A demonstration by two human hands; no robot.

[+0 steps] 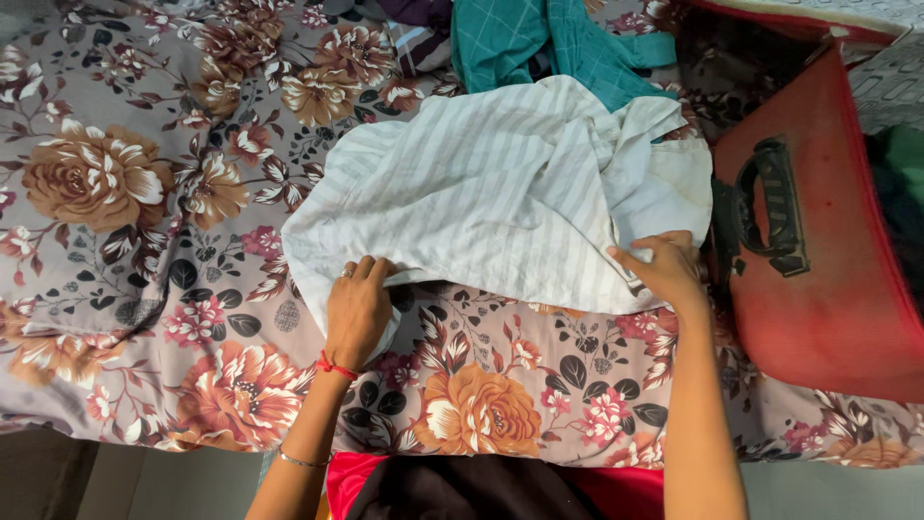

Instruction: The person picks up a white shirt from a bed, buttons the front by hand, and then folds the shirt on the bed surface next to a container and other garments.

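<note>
Both hands are down on the white striped garment [500, 193], which lies spread and rumpled across the middle of the bed [115, 318], on a grey sheet printed with big orange, brown and pink flowers. The left hand [358, 306] sits at the garment's near left corner, fingers curled over the edge and closed on the cloth, a ring showing on one finger, a red thread tied at the wrist and a thin bangle further up the forearm. The right hand [664, 268] is over at the near right edge, fingers pinched on a fold of the same fabric, pressing it against the bed. The two hands are well apart, one at each end of the near hem. Just beyond the far edge of the striped cloth lies a teal checked garment [539, 43], partly tucked under it, with a darker striped piece of cloth [414, 43] beside that. To the right, touching the garment's bunched right side, rests a red case [828, 289] with a black handle [760, 207] on its face.
</note>
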